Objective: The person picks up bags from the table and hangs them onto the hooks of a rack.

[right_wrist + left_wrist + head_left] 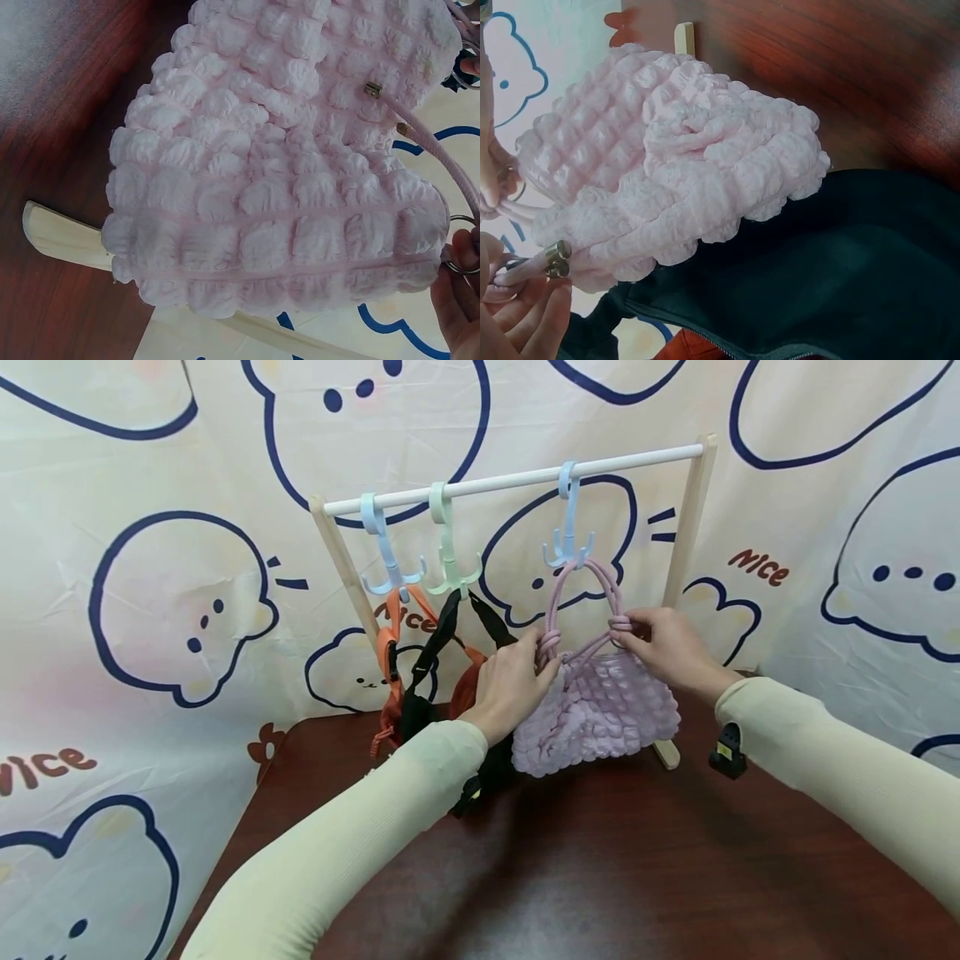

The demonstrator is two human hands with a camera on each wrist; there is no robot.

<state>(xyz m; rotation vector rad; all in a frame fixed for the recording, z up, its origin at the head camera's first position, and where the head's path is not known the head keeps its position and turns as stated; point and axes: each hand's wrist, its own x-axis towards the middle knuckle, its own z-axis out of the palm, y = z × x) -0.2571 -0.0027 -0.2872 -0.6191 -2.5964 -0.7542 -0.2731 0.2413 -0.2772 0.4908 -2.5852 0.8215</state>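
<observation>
A pale pink puffy handbag [600,718] hangs by its pink cord handle [553,602] at the right-hand light blue hook hanger [570,522]. Whether the cord is fully seated on a prong is hard to tell. My left hand [512,683] pinches the handle's left side near its knot. On the other side, my right hand [666,645] pinches the cord by the right knot. Small metal cord ends [558,259] show beside my left fingers in the left wrist view. A metal ring [459,255] sits at my right fingertips in the right wrist view.
A white rail [510,481] on wooden posts carries the hangers. To the left, an orange-strapped bag [390,652] hangs from another blue hanger [386,556], and a black-strapped dark bag [442,635] from a green hanger [447,547]. Below is a dark red-brown table [600,860].
</observation>
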